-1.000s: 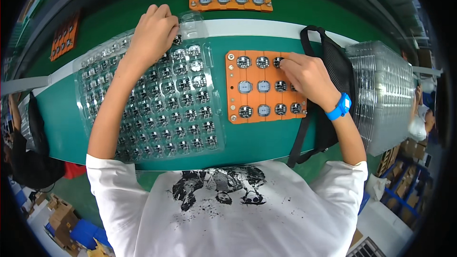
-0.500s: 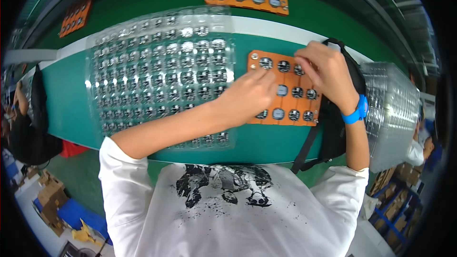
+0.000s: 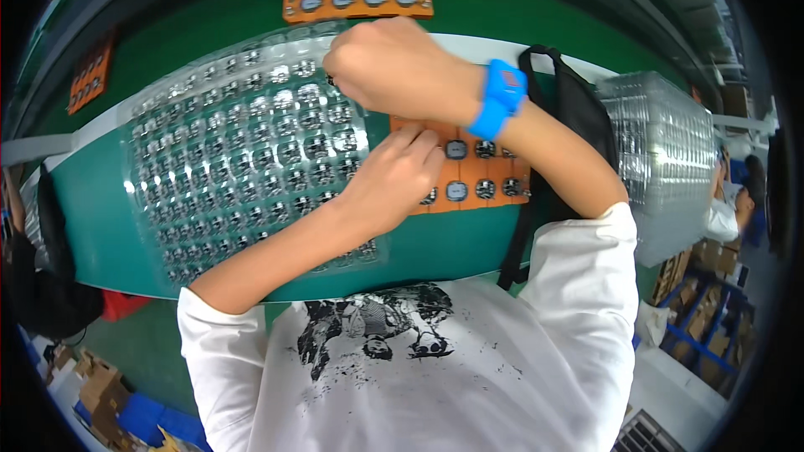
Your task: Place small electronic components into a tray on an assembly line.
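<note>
I see my arms crossed over the green table. My left hand rests on the orange tray, fingers pinched together at its top edge; I cannot tell if a small round part is between them. My right hand reaches over the clear plastic tray, curled shut, and what it holds is hidden.

The orange tray sits just right of the clear one, partly under my left hand. Some of its pockets hold round parts; the rest I cannot see. The clear tray looks almost full of shiny round parts, so I think much work is left.
</note>
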The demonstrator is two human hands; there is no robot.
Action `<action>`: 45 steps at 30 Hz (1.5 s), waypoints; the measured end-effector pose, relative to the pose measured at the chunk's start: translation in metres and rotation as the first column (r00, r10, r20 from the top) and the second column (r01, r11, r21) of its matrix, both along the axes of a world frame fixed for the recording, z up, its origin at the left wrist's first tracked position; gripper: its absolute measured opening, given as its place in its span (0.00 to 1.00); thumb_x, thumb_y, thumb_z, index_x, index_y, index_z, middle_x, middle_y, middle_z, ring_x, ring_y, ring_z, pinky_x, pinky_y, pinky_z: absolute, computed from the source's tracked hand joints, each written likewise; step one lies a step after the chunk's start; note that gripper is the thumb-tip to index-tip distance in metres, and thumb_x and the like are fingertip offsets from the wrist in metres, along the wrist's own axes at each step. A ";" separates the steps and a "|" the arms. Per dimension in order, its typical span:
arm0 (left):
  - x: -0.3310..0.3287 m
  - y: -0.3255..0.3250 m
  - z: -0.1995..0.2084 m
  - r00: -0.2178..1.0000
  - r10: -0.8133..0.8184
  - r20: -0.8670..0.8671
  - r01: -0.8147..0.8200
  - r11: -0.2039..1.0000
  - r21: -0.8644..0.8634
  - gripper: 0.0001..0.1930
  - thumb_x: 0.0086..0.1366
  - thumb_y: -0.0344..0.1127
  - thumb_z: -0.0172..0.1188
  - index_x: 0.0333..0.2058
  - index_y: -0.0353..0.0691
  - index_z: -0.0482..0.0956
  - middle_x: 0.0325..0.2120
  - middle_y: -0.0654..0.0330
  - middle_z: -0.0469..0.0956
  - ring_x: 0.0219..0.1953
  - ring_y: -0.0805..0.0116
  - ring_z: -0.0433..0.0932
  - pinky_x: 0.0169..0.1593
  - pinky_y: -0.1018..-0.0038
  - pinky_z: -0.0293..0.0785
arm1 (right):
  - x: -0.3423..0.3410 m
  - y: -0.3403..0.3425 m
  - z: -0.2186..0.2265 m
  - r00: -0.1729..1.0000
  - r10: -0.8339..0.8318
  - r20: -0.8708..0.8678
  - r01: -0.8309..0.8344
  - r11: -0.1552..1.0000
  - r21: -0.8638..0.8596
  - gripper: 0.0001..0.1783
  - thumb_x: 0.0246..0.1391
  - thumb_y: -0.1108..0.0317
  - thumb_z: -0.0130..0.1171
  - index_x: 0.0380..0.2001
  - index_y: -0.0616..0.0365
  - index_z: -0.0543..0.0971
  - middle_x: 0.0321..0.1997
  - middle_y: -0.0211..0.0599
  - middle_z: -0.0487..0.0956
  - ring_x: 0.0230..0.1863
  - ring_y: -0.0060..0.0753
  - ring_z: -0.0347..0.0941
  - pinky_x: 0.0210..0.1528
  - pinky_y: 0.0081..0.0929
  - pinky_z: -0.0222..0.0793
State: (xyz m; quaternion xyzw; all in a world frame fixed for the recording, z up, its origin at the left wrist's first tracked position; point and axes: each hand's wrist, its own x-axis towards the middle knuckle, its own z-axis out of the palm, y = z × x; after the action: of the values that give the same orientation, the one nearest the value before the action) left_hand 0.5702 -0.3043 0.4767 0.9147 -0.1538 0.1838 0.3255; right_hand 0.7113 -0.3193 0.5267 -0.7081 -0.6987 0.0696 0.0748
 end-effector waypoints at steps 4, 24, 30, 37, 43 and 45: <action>-0.002 0.003 -0.004 0.998 0.008 -0.067 -0.004 0.998 0.058 0.10 0.40 0.21 0.59 0.26 0.29 0.74 0.29 0.52 0.70 0.37 0.57 0.71 0.43 0.69 0.74 | 0.032 -0.087 0.031 0.983 -0.104 -0.154 0.140 0.960 0.244 0.03 0.50 0.73 0.60 0.28 0.61 0.77 0.28 0.40 0.76 0.29 0.47 0.75 0.30 0.36 0.70; 0.008 0.113 0.020 0.920 0.387 -0.064 -0.361 0.899 0.248 0.05 0.53 0.25 0.60 0.30 0.32 0.77 0.33 0.54 0.73 0.40 0.52 0.72 0.45 0.61 0.72 | 0.035 -0.185 0.007 0.875 -0.457 -0.158 0.452 0.889 -0.069 0.07 0.49 0.73 0.63 0.29 0.63 0.75 0.26 0.41 0.76 0.24 0.38 0.75 0.26 0.29 0.68; 0.004 0.141 0.009 0.922 0.381 -0.076 -0.343 0.890 0.299 0.05 0.56 0.27 0.60 0.32 0.33 0.78 0.32 0.54 0.72 0.40 0.54 0.72 0.44 0.61 0.72 | 0.001 -0.119 0.015 0.941 -0.241 -0.235 0.271 0.957 0.104 0.07 0.49 0.72 0.64 0.30 0.63 0.77 0.25 0.38 0.77 0.22 0.36 0.75 0.24 0.27 0.69; 0.008 0.130 0.023 0.926 0.371 0.068 -0.377 0.895 0.238 0.05 0.55 0.26 0.61 0.30 0.33 0.74 0.29 0.54 0.71 0.38 0.54 0.73 0.42 0.61 0.72 | -0.037 -0.045 -0.020 0.986 -0.074 -0.150 0.078 0.997 0.021 0.06 0.49 0.70 0.61 0.25 0.62 0.77 0.26 0.42 0.78 0.27 0.49 0.76 0.27 0.41 0.70; -0.038 0.077 0.061 0.960 0.207 -0.191 -0.243 0.952 -0.186 0.08 0.54 0.21 0.59 0.33 0.34 0.73 0.31 0.53 0.76 0.36 0.51 0.76 0.38 0.62 0.73 | -0.021 -0.031 -0.002 0.998 -0.035 -0.043 0.033 0.998 -0.055 0.07 0.46 0.70 0.61 0.22 0.62 0.76 0.26 0.43 0.78 0.28 0.50 0.76 0.28 0.43 0.70; -0.044 0.051 0.057 0.980 0.113 -0.162 -0.146 0.967 -0.207 0.09 0.53 0.22 0.60 0.34 0.35 0.74 0.31 0.53 0.76 0.36 0.53 0.76 0.39 0.63 0.74 | -0.009 -0.051 0.009 0.985 -0.034 -0.167 0.059 0.988 0.145 0.06 0.47 0.71 0.61 0.24 0.63 0.77 0.25 0.42 0.77 0.27 0.48 0.75 0.28 0.41 0.70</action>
State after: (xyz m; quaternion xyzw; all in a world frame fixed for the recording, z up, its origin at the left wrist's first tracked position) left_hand 0.5260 -0.2538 0.5334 0.8926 -0.0478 0.1515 0.4219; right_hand 0.7024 -0.3703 0.5361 -0.7085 -0.6766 0.0734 0.1867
